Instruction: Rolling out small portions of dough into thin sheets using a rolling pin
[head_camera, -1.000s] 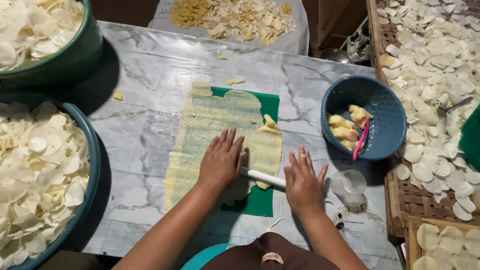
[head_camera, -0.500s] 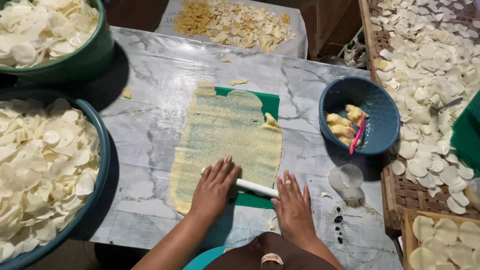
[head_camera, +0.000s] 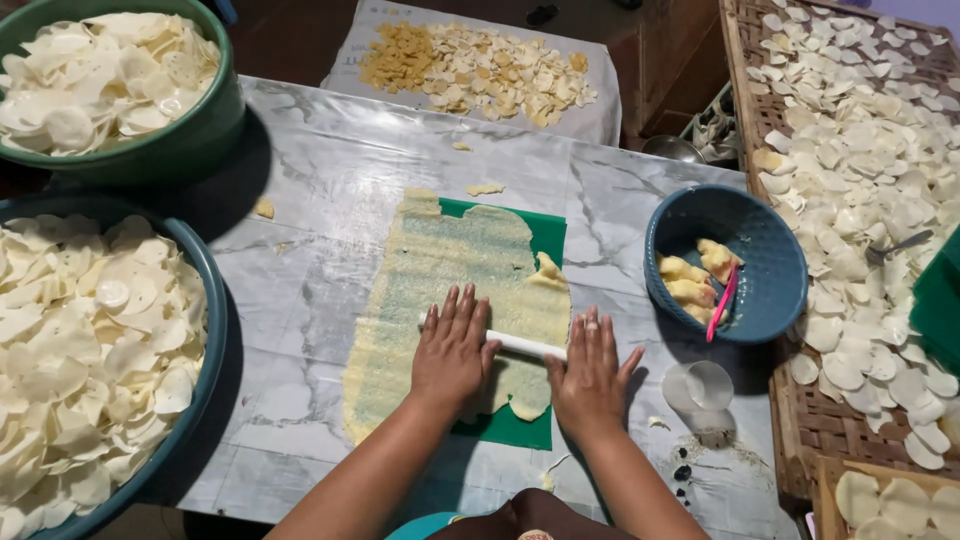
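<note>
A white rolling pin lies across a thin sheet of yellow dough on a green mat in the middle of the marble table. The left hand and right hand press flat on it, fingers spread. At three o'clock sits a blue basket with dough lumps

A small home-style food workshop making crackers: a marble-patterned table with rolled-out dough, big basins heaped with pale cut discs, and woven trays of discs laid out alongside.
</note>
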